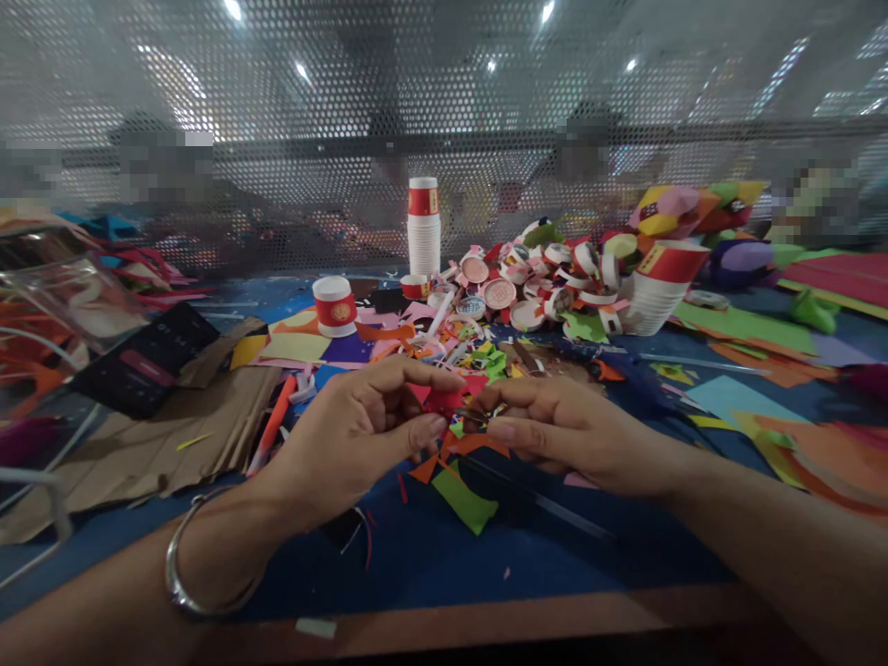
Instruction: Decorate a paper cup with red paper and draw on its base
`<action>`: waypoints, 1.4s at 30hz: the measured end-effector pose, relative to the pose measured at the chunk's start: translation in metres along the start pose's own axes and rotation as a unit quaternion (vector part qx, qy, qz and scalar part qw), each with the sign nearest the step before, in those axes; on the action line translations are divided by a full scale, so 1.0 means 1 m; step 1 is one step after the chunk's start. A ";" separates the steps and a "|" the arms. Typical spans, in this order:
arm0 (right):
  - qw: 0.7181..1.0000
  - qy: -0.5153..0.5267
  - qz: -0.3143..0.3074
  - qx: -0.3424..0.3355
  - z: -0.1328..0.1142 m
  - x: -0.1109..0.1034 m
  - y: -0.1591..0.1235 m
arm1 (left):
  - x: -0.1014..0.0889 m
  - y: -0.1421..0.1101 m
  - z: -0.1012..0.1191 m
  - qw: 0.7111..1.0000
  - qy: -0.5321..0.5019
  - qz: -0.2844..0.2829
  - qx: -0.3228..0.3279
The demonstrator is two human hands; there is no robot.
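In the middle of the head view my left hand, with a silver bangle at the wrist, is closed in a pinch. A small piece of red paper shows at its fingertips, and I take it to be held there. Opposite it, my right hand is closed too, thumb against fingers, around a small dark thing too blurred to name. The fingertips of both hands are close together above the table. Below them lie orange scraps and a green paper strip.
A stack of paper cups stands at the back, a red-and-white cup left of it. Cut cup pieces are heaped behind my hands. Another cup stack leans on the right. Cardboard and a black phone-like object lie left.
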State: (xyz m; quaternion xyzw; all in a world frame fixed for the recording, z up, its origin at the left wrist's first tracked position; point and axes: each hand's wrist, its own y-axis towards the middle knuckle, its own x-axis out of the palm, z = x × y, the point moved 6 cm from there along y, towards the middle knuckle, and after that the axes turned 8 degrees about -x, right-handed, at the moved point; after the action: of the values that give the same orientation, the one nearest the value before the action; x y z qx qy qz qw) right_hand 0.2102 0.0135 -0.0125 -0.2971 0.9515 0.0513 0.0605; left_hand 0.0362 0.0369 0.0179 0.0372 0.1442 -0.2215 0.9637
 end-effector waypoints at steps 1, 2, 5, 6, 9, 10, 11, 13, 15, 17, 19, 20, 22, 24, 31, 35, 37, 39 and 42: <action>1.000 0.000 0.000 -0.001 0.000 0.000 0.000 | 0.000 0.000 0.001 1.000 0.003 0.001 0.000; 1.000 -0.001 0.001 -0.002 0.001 0.000 0.000 | 0.000 -0.001 0.001 1.000 0.006 0.002 0.001; 1.000 -0.004 0.005 -0.007 0.002 -0.001 0.000 | 0.000 -0.001 0.001 1.000 0.021 0.005 0.003; 1.000 -0.005 0.006 -0.008 0.002 -0.001 0.001 | -0.001 -0.001 0.001 1.000 0.025 0.007 0.002; 1.000 -0.002 0.004 -0.011 0.003 -0.001 0.001 | -0.001 -0.001 0.000 1.000 0.028 0.006 -0.003; 1.000 0.003 0.003 -0.013 0.002 0.000 0.001 | 0.000 -0.002 0.000 1.000 0.026 0.003 -0.005; 1.000 0.007 0.002 -0.015 0.002 0.000 0.002 | 0.000 -0.002 -0.001 1.000 0.022 -0.001 -0.006; 1.000 0.008 -0.003 -0.023 0.001 0.001 0.003 | 0.002 -0.002 -0.001 1.000 0.012 -0.009 -0.007; 0.999 -0.009 -0.005 -0.033 0.000 0.002 0.004 | 0.002 -0.002 -0.002 1.000 0.001 -0.014 -0.004; 0.998 -0.041 0.003 -0.042 -0.001 -0.001 0.005 | 0.000 -0.001 -0.002 1.000 -0.013 -0.013 -0.003; 0.995 -0.086 0.017 -0.053 -0.003 -0.006 0.005 | -0.004 0.001 -0.003 1.000 -0.027 -0.002 -0.009; 0.991 -0.118 0.023 -0.060 -0.004 -0.009 0.004 | -0.006 0.001 -0.004 0.999 -0.032 0.008 -0.013; 0.974 -0.214 0.030 -0.064 -0.005 -0.014 0.002 | -0.011 0.003 -0.005 0.999 -0.040 0.024 -0.018; 0.936 -0.347 0.030 -0.044 -0.003 -0.017 0.000 | -0.013 0.005 -0.007 0.998 -0.054 0.029 -0.022; 0.802 -0.598 -0.006 0.017 0.001 -0.009 -0.003 | -0.012 0.007 -0.013 0.997 -0.078 0.023 -0.012; 0.763 -0.645 -0.005 0.020 -0.006 -0.009 -0.008 | -0.013 0.009 -0.011 0.999 -0.032 0.031 0.014; 0.755 -0.656 0.019 0.003 -0.013 -0.011 -0.011 | -0.011 0.009 -0.011 0.999 -0.012 0.029 0.035; 0.762 -0.644 0.057 -0.039 -0.025 -0.011 -0.011 | -0.010 0.008 -0.011 0.998 0.008 0.024 0.055; 0.815 -0.559 0.102 -0.108 -0.042 -0.008 -0.005 | -0.007 0.006 -0.013 0.996 0.049 0.021 0.076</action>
State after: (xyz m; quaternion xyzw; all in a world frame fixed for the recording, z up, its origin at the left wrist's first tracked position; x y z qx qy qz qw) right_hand 0.2156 0.0085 0.0295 -0.1230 0.7668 0.3174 0.5442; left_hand 0.0295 0.0471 0.0080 0.1241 0.1732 -0.2095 0.9543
